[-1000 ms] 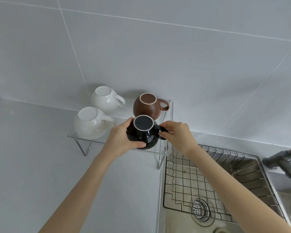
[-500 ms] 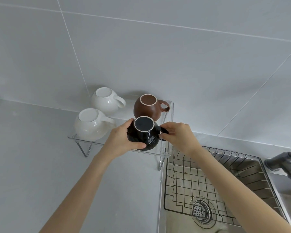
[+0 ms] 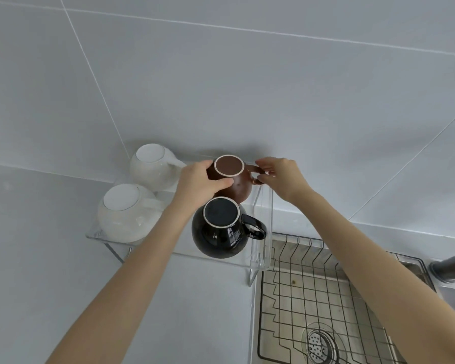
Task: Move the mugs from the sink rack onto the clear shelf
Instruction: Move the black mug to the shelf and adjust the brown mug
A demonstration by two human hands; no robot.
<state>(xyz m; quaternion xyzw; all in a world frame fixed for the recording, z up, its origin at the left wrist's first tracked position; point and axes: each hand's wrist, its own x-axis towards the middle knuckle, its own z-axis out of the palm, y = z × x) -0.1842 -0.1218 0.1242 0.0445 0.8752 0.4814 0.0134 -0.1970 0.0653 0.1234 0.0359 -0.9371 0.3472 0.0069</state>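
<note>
Several mugs stand upside down on the clear shelf (image 3: 168,254). A black mug (image 3: 221,229) sits at the front right, free of both hands. Behind it is a brown mug (image 3: 233,179); my left hand (image 3: 197,179) wraps its left side and my right hand (image 3: 281,174) pinches its handle. Two white mugs (image 3: 126,214) (image 3: 153,166) stand on the shelf's left half. The wire sink rack (image 3: 323,298) at the lower right holds no mugs.
The shelf stands on a grey counter against a tiled wall. The sink with its drain (image 3: 319,346) lies under the rack. A dark faucet (image 3: 449,266) sticks in at the right edge.
Both hands let go of the black mug, now resting on the shelf, and moved back to the brown mug. The camera has come closer to the shelf.
</note>
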